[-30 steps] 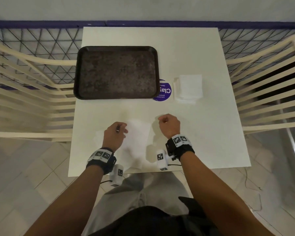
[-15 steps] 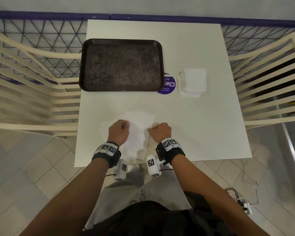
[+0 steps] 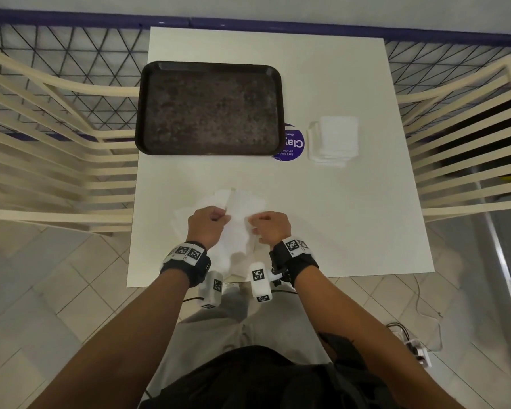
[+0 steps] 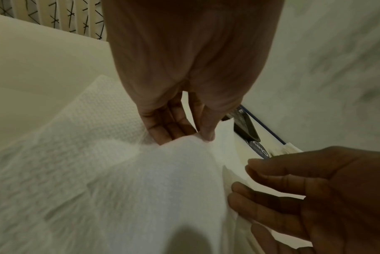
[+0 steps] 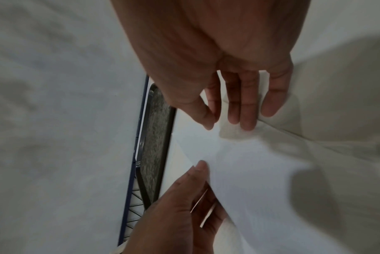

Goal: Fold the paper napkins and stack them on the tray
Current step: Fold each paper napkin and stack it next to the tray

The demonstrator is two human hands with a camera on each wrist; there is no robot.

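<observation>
An unfolded white napkin (image 3: 239,222) is held raised and rumpled over the near part of the table. My left hand (image 3: 223,216) pinches its upper edge between thumb and fingers (image 4: 206,132). My right hand (image 3: 254,228) grips the napkin's right edge, and its fingers (image 5: 245,111) curl over a corner there. The two hands are close together, side by side. The dark tray (image 3: 139,113) lies at the far left of the table with nothing on it. A stack of folded white napkins (image 3: 334,140) sits to the tray's right.
A round purple sticker (image 3: 291,146) on the white table (image 3: 351,225) sits between the tray and the stack. Cream slatted chairs stand at the left (image 3: 56,160) and right (image 3: 460,160). A wire fence runs along the far side.
My right hand has come left onto the napkin and taken its edge. Both hands have drawn together, and the napkin has risen off the table and rumpled.
</observation>
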